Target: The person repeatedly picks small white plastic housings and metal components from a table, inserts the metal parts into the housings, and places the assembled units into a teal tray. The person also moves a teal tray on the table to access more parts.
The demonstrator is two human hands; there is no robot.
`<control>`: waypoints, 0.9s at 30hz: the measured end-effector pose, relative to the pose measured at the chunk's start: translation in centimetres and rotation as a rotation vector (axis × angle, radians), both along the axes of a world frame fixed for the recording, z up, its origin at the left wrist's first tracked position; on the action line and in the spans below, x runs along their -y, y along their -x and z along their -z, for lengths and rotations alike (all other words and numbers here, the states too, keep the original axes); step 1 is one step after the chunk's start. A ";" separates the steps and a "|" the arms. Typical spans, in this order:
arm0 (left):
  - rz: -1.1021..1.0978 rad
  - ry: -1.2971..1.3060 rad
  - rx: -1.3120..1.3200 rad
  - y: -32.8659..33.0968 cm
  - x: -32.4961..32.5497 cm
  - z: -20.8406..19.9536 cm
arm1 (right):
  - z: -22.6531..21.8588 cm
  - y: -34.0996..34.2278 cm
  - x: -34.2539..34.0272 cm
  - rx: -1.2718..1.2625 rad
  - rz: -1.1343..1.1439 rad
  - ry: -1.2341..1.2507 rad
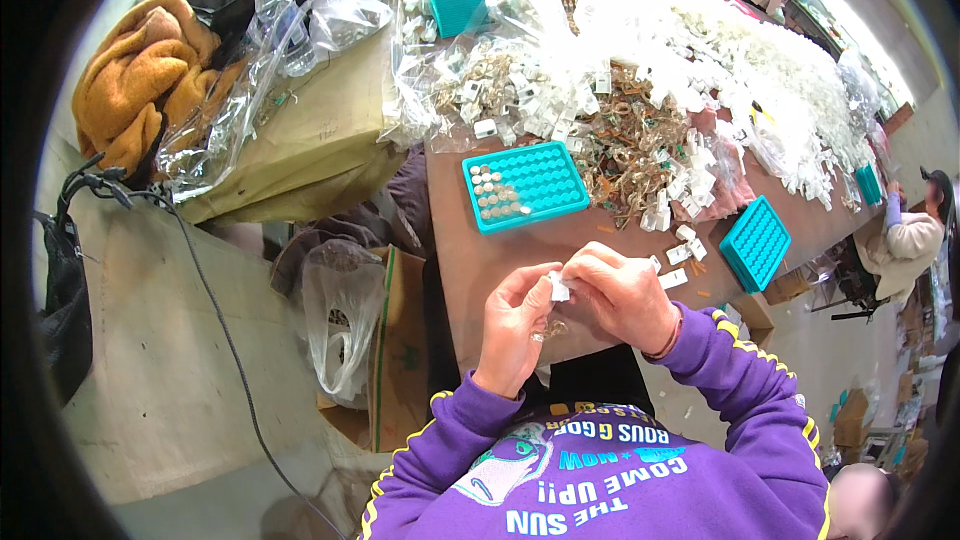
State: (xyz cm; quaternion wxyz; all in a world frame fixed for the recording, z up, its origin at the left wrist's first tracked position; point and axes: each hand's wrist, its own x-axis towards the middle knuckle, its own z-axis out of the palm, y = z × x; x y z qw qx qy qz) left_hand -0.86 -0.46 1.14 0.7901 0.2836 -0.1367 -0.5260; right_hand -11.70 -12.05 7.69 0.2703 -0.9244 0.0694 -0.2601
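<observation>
Pinching a small white piece (559, 289) in fingertips of left hand (513, 324) and right hand (628, 296), presumably for steadiness; having partly filled teal tray (545, 183) just beyond the fingers, likely for easy reach.

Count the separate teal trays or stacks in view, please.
4: partly filled tray at centre, empty tray to its right, tray stack at upper left, far tray at right; more may be hidden.
</observation>
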 end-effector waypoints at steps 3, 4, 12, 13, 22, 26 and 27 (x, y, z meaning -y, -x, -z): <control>0.012 0.022 0.005 0.1 -0.1 0.0 | 0.2 0.2 -0.2 0.034 0.015 -0.035; 0.003 0.037 -0.015 0.1 -0.2 0.1 | 0.2 0.3 -0.2 0.048 0.009 -0.051; 0.042 0.000 0.055 0.0 -0.1 0.0 | -0.3 0.8 -0.4 -0.013 0.028 0.100; 0.019 -0.039 0.100 0.4 -0.4 -0.3 | -0.4 1.1 -0.4 0.019 0.047 0.071; -0.419 0.443 1.939 -9.6 8.2 -5.8 | 0.2 6.9 -2.4 0.162 0.372 -0.168; -0.658 -0.141 2.555 -16.4 17.9 -6.5 | 1.4 8.8 -3.4 0.141 0.416 -0.218; -0.729 -0.068 2.516 -16.4 18.8 -6.2 | 1.6 9.4 -3.3 0.154 0.421 -0.197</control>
